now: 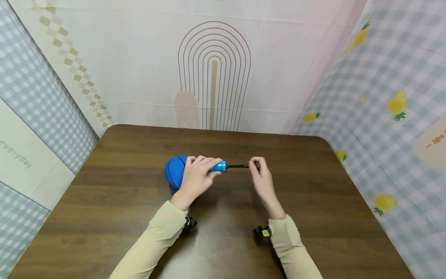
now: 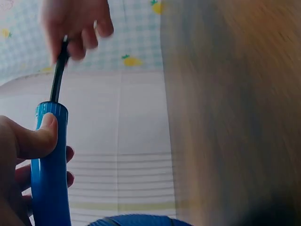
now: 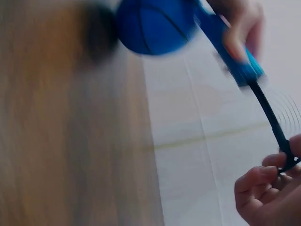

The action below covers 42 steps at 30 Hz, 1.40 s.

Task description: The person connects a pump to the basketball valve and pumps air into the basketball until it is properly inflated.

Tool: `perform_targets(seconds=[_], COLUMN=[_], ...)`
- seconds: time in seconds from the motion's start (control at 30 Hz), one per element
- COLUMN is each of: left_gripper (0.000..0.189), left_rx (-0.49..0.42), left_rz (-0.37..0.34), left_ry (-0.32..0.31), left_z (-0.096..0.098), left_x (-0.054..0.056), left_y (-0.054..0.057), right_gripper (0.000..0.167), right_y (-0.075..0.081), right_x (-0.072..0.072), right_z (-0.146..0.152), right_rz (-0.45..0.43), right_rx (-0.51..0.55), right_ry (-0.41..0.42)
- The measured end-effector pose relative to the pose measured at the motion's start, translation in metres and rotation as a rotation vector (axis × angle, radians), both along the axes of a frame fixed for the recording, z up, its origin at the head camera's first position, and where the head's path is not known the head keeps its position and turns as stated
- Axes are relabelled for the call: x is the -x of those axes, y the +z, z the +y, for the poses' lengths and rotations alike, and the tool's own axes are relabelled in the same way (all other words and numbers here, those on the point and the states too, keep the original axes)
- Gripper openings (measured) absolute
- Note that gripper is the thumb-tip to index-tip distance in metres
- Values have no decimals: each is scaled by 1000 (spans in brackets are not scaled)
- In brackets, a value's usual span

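My left hand [image 1: 198, 174] holds a blue hand pump [image 1: 218, 166], fingers wrapped round its barrel and the thumb along it near the ribbed cap. A thin black rod [image 1: 237, 166] sticks out of that cap toward the right. At the rod's far end my right hand [image 1: 262, 180] grips the small black handle, mostly hidden by the fingers in the head view. On the pump's other side is a blue ball [image 1: 174, 170] with black seam lines. The ball [image 3: 155, 26] meets the pump's end in the right wrist view, but the joint itself is hard to make out.
Both hands work above a dark brown wooden table [image 1: 122, 186]. Behind it hangs a pale cloth [image 1: 146, 69] with an arch pattern; a checked cloth with yellow fruit [image 1: 383, 128] hangs along the right. A dark wrist camera [image 1: 261, 233] is strapped on the right wrist.
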<state>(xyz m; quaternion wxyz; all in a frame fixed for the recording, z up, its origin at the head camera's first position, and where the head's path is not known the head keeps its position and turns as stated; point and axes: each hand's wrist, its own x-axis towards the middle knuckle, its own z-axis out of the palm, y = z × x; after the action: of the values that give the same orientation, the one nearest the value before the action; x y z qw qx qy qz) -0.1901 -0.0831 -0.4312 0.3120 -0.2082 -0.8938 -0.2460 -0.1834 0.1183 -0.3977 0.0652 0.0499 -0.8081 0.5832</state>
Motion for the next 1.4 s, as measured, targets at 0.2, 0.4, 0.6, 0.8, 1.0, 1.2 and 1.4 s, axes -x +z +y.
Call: perform_targets(seconds=[0.2,0.4,0.6,0.8,1.0,1.2,1.4], left_gripper=[33,31,34,34,32,33,37], left_rx=[26,87,57,14,65,92,30], left_rz=[19,38,6,-32,-17,-42,-125], left_ry=[53,53,13,33,58,16,-8], left_z=[9,24,15,3,14,22,9], left_x=[-1,-1,2,2,-1,-4,0], left_y=[-2,-7,-4,-4,-3,1,7], right_gripper=[22,25,18,23,22,21,27], right_y=[-23,-53,-44,-36,-44,-49,-38], right_x=[13,12,16,23,21,12,18], right_z=[-2,-36,-19,16,-5,-32,-4], right_rz=[-11,3,69,48,45,104,112], right_rx=[96,132,-26,30,80,-14,-102], right_ry=[-62,51,57,-72,-75,46,-24])
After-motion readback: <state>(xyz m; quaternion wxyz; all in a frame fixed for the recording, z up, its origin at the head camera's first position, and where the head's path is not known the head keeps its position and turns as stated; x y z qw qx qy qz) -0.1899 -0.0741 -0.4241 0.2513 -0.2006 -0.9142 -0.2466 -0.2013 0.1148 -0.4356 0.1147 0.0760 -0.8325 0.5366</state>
